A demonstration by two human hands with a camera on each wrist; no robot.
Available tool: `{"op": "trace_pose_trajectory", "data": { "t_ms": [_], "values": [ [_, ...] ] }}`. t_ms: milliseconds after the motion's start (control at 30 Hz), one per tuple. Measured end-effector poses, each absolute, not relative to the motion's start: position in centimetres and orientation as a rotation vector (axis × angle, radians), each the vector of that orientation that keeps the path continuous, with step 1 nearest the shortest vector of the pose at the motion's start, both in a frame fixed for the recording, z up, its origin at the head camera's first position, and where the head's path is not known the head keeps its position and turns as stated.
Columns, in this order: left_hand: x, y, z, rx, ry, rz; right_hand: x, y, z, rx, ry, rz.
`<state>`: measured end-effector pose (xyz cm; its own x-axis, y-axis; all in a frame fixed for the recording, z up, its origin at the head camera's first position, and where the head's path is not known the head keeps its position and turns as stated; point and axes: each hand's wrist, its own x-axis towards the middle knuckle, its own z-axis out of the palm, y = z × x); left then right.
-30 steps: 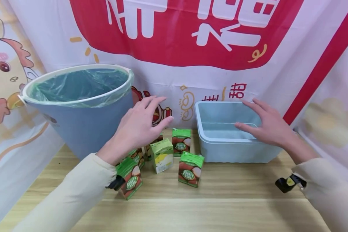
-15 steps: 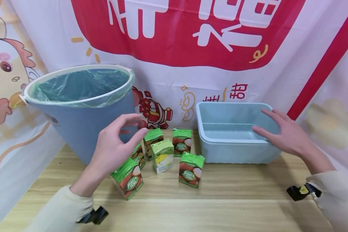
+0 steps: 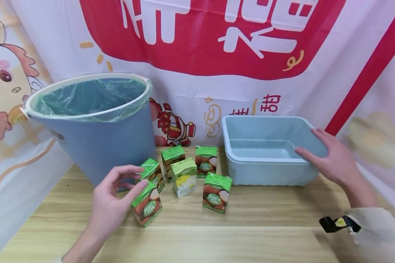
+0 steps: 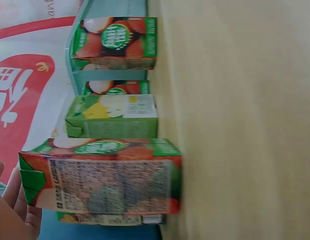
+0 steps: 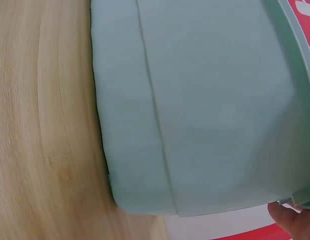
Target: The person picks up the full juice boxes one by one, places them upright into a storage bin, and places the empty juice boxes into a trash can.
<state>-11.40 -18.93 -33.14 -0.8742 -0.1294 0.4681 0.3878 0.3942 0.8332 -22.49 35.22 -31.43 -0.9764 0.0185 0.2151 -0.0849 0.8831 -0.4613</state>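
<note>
My left hand (image 3: 113,195) is at the front-left juice box (image 3: 148,208), red-brown with a green top. Its thumb and forefinger stand apart around the upper corner of that box. In the left wrist view, fingers (image 4: 17,200) show beside the box's green end. On the right, my right hand (image 3: 332,160) lies at the right end of a light blue plastic bin (image 3: 266,171), fingers extended by the rim. In the right wrist view, fingertips (image 5: 282,214) are right at the bin's edge, below its broad wall (image 5: 220,110).
Several more juice boxes stand between the containers, including a pale green pear-pictured box (image 3: 184,179) and a red-brown box (image 3: 216,193). A blue trash can (image 3: 118,142) with a green liner rises behind my left hand. A printed cloth (image 3: 191,87) hangs behind the wooden table (image 3: 217,241).
My left hand has come down and leftward from above the boxes to the front-left juice box. My right hand has moved right and lower, from over the bin to its right end.
</note>
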Motion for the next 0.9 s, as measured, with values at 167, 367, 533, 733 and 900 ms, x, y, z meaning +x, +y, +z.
{"op": "trace_pose_trajectory", "data": {
  "t_ms": [167, 367, 533, 733, 900],
  "values": [
    [-10.9, -19.3, -34.1, -0.187, -2.286, -1.429, -22.0, 35.4, -31.9, -0.023, -2.811, 0.827],
    [-10.7, -19.8, -34.6, -0.139, -2.414, -1.330, -21.7, 35.3, -32.1, -0.047, -2.782, 0.881],
    [-10.8, -20.1, -34.6, -0.121, -2.530, -1.242, -21.7, 35.5, -32.2, -0.033, -2.760, 0.889],
    [-10.9, -20.5, -34.4, -0.139, -2.611, -1.189, -21.7, 35.8, -32.4, -0.031, -2.771, 0.888],
    [-10.9, -20.8, -34.5, -0.158, -2.610, -1.185, -21.6, 35.8, -32.5, -0.032, -2.770, 0.892]
  ]
}}
